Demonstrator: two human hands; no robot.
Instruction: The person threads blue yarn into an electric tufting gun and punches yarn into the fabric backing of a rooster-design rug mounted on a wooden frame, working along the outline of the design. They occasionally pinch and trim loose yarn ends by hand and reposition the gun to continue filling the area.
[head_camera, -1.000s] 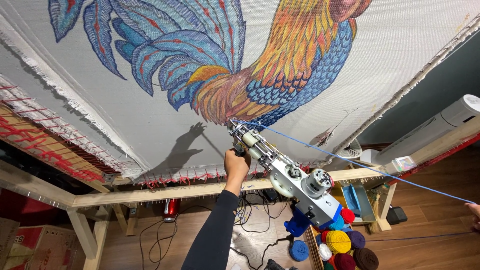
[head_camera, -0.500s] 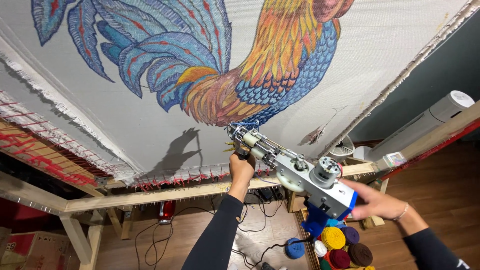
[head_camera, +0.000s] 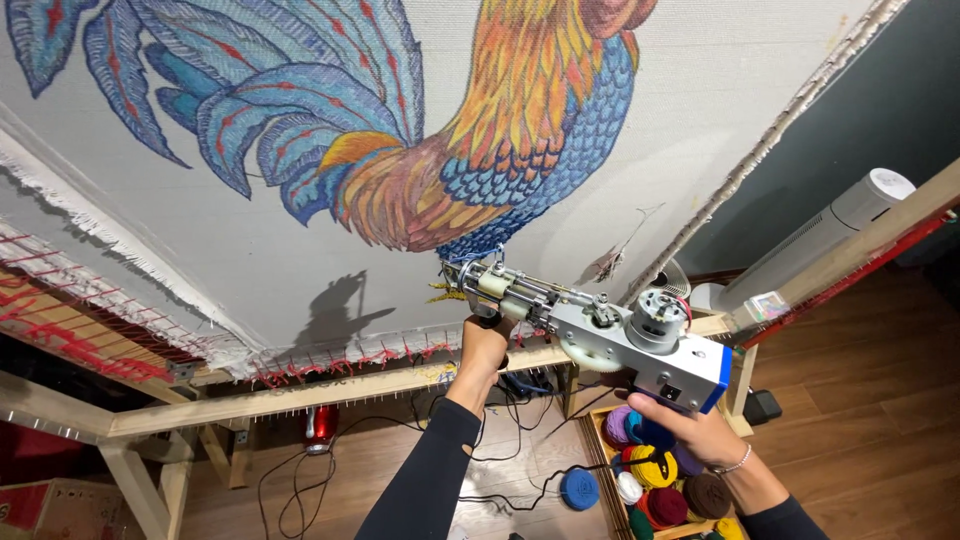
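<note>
Metal-heavy tufting gun (head_camera: 600, 330), nose at the cloth (head_camera: 250, 240), needs both grips: left hand (head_camera: 483, 345) clamped on its front handle, right hand (head_camera: 700, 432) closed under its rear.

Rug workshop: tufting frame (head_camera: 300, 385), yarn balls (head_camera: 655, 470)

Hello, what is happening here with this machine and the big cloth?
A person holds a tufting gun with both hands: the left hand grips the front handle, the right hand supports the rear. Its tip touches the stretched cloth at the lower edge of a colourful rooster picture. Yarn balls lie in a box below.
</note>
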